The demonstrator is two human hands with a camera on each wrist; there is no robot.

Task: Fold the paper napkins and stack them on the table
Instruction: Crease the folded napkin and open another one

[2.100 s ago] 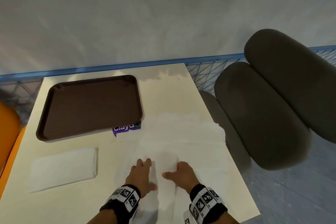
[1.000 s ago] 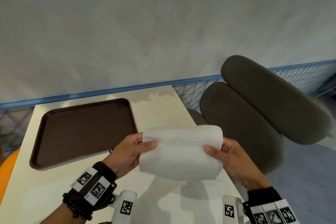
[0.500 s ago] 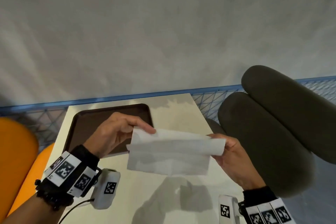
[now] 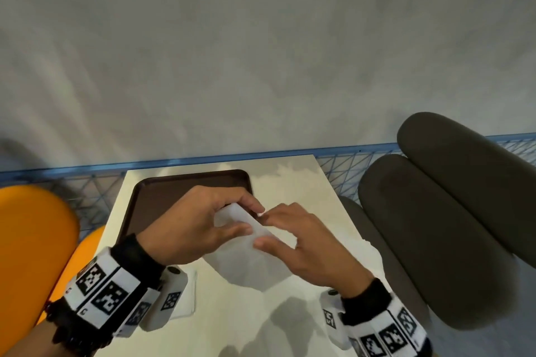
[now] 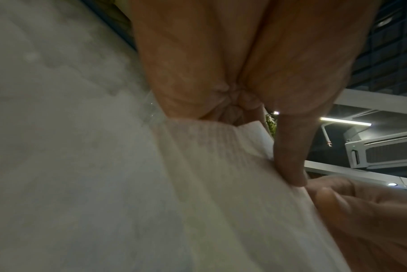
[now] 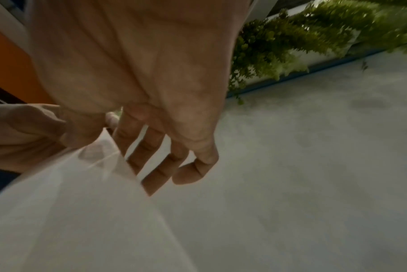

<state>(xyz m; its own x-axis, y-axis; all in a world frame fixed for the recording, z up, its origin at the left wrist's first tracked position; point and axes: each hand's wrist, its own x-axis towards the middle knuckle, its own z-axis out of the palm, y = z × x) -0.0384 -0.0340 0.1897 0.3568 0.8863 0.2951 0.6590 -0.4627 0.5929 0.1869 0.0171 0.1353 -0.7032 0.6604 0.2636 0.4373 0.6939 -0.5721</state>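
A white paper napkin point(image 4: 246, 255) hangs in the air above the cream table point(image 4: 293, 180), held between both hands. My left hand point(image 4: 250, 219) pinches its upper edge between thumb and fingers. My right hand point(image 4: 269, 229) pinches the same edge right beside it, so the fingertips of both hands nearly touch. The left wrist view shows the napkin point(image 5: 209, 184) under a left finger point(image 5: 288, 156). In the right wrist view the napkin point(image 6: 69, 211) droops below the right fingers point(image 6: 151, 156). A folded napkin pile point(image 4: 190, 294) lies on the table, partly hidden by my left wrist.
A dark brown tray point(image 4: 174, 188) sits at the table's far left, behind my left hand. A dark grey padded chair point(image 4: 435, 226) stands close on the right and an orange seat point(image 4: 32, 240) on the left. More white paper point(image 4: 374, 256) lies at the table's right edge.
The hands lifted a napkin off the table, held it stretched wide, then came together, bringing its two ends to meet. The head view swung right.
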